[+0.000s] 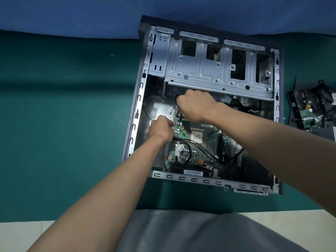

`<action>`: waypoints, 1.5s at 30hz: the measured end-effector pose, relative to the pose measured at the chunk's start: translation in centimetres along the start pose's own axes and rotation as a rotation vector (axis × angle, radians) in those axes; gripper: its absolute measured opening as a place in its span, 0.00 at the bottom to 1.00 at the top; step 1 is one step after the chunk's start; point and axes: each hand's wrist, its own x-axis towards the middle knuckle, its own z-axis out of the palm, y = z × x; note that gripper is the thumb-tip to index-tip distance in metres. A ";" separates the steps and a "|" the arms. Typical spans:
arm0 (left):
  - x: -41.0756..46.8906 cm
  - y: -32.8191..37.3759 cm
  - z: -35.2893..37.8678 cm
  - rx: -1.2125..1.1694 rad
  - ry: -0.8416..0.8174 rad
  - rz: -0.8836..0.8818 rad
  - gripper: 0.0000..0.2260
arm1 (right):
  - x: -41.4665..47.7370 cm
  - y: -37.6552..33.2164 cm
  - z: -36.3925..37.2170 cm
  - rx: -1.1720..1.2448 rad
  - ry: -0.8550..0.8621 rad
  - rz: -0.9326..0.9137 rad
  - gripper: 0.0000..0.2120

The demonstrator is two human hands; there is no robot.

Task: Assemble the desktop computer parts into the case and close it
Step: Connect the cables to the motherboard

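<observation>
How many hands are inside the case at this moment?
2. The left hand is at the board's left edge; the right hand is just beyond it, below the drive cage's near edge. No others seem hidden.

A: Location of the case (135,115)?

B: On the surface (63,124), open side up. The drive cage (209,70) occupies its far end; the motherboard (198,150) lies in the near half.

A: And the loose parts (312,110)?

B: On the surface, right of the case. The left hand (160,130) and right hand (194,104) are inside, at the board's far-left corner.
</observation>
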 end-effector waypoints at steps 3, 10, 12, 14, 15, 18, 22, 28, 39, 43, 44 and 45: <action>-0.6 0.2 0.0 0.080 -0.008 0.059 0.19 | 0.4 0.0 -0.1 0.015 -0.065 0.004 0.12; -2.2 0.0 0.0 0.357 -0.098 0.237 0.21 | 0.7 -0.5 -0.4 0.005 0.004 -0.015 0.04; -2.7 -0.1 -0.1 0.443 -0.131 0.273 0.19 | 0.6 -0.8 -0.1 -0.033 0.038 -0.004 0.07; -3.0 0.0 -0.3 0.541 -0.154 0.291 0.17 | 0.6 -0.8 0.0 -0.056 0.004 0.003 0.12; -3.1 -0.1 -0.4 0.586 -0.166 0.296 0.19 | 0.6 -0.9 0.0 -0.048 -0.032 -0.001 0.13; -3.2 -0.5 -0.4 0.705 -0.197 0.304 0.31 | 0.8 -0.8 -0.2 -0.055 -0.069 -0.029 0.14; -3.2 -0.7 -0.7 0.789 -0.249 0.289 0.37 | 0.7 -0.9 -0.2 -0.046 0.058 -0.007 0.05; -3.4 -0.7 -0.7 0.797 -0.237 0.296 0.36 | 0.7 -1.2 0.4 -0.108 -0.013 0.083 0.17; -3.3 -0.9 -0.8 0.792 -0.270 0.337 0.34 | 0.5 -1.2 0.5 -0.041 0.058 0.098 0.16; -3.3 -0.8 -0.9 0.779 -0.285 0.327 0.34 | 0.6 -0.8 0.4 0.024 -0.094 0.069 0.08; -3.4 -0.8 -0.9 0.779 -0.291 0.325 0.34 | 0.6 -0.7 0.3 0.021 -0.079 0.057 0.08; -3.4 -0.8 -0.9 0.778 -0.297 0.323 0.34 | 0.6 -0.6 0.3 0.008 -0.041 0.049 0.08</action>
